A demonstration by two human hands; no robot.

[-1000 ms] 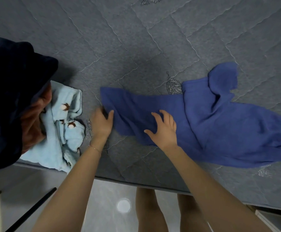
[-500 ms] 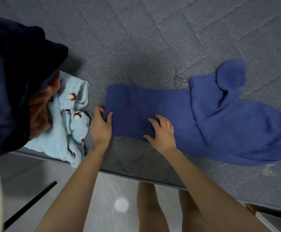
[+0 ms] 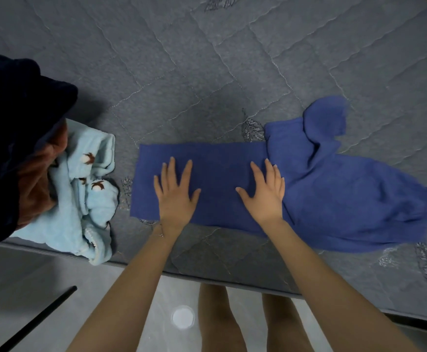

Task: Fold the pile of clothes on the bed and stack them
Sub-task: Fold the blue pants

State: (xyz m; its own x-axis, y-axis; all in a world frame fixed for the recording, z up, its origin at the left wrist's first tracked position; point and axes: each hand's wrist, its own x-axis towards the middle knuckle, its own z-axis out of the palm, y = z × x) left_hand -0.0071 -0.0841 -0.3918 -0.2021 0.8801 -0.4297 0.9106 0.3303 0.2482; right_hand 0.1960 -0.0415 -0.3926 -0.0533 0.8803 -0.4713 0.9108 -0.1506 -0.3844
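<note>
Fingers [image 3: 172, 168] of the left hand [image 3: 175, 199] and right hand [image 3: 264, 199] lie straight and spread, pressing flat on the blue garment [image 3: 334, 199] without clutching it. It lies on the bed [image 3: 207, 72], with light-blue clothes [image 3: 90, 204] left of it.

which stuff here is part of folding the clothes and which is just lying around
Job: blue garment, flat under left hand and right hand; light blue printed garment; dark navy garment; rust-brown garment; bed.
Lying about: black rod on the floor; white round disc on the floor.
</note>
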